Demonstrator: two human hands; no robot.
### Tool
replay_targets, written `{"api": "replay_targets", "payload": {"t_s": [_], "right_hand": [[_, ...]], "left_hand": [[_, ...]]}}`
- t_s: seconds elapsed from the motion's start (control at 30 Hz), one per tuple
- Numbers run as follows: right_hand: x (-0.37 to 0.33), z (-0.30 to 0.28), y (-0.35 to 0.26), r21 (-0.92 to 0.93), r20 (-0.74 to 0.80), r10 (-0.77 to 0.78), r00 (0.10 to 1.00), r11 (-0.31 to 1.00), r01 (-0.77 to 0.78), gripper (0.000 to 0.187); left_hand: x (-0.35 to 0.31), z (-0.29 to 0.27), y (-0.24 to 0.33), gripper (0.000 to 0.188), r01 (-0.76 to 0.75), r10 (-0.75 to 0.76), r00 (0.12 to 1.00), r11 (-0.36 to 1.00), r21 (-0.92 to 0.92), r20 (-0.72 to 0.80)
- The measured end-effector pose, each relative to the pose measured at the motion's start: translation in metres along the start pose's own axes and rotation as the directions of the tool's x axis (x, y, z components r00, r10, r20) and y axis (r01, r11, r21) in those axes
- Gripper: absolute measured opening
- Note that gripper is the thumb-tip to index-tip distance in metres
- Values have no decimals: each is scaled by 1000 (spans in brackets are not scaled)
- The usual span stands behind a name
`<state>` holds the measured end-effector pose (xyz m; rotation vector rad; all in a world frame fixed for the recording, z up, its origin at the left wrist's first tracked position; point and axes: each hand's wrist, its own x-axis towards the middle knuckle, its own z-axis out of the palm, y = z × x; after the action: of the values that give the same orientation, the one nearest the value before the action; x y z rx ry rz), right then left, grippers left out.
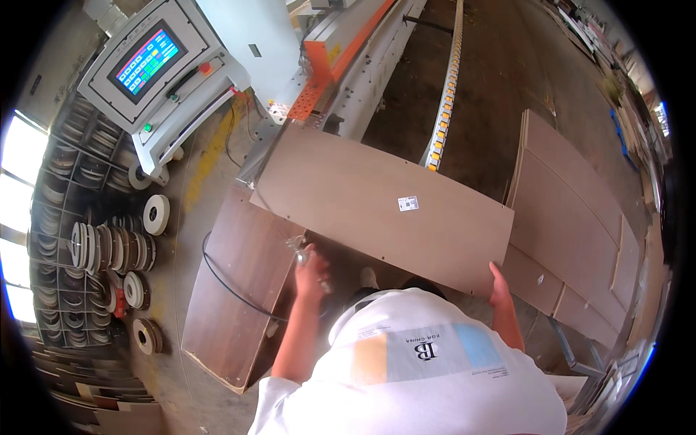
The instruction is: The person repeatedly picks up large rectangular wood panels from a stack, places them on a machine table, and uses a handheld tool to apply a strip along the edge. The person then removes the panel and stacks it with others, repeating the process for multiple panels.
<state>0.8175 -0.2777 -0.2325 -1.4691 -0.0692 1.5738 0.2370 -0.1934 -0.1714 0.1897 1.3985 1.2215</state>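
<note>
A long brown board (384, 210) with a small white label (408, 204) lies slanting in front of me, its far left end against the machine. My right hand (500, 286) is at the board's near right corner, thumb on the edge and fingers partly hidden. My left hand (312, 272), slightly blurred, is closed around a small silvery air gun (299, 249) beside the board's near left edge. Below it stands a brown wood-grain box-like stand (235, 290). Across its top curves a black hose (235, 288); where it joins the air gun cannot be made out.
Ahead stands a grey machine with an orange guard (316, 72) and a control panel (148, 61). A yellow-dotted roller rail (444, 109) runs away from the board. Stacked brown boards (569, 232) are at right. Edge-banding rolls (116, 246) fill the left side.
</note>
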Motion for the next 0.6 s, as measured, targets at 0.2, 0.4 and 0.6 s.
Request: {"api": "replay_targets", "payload": {"t_s": [0.2, 0.4, 0.6], "right_hand": [[-18, 41, -12, 18, -43, 27, 999, 1000, -26, 54], [6, 39, -22, -42, -57, -23, 998, 999, 20, 56], [36, 52, -54, -124, -129, -117, 985, 987, 101, 60]], "left_hand": [[8, 59, -34, 47, -141, 140, 986, 990, 4, 92], [9, 75, -14, 49, -77, 78, 991, 997, -7, 113], [36, 112, -2, 48, -61, 62, 990, 998, -12, 130]]}}
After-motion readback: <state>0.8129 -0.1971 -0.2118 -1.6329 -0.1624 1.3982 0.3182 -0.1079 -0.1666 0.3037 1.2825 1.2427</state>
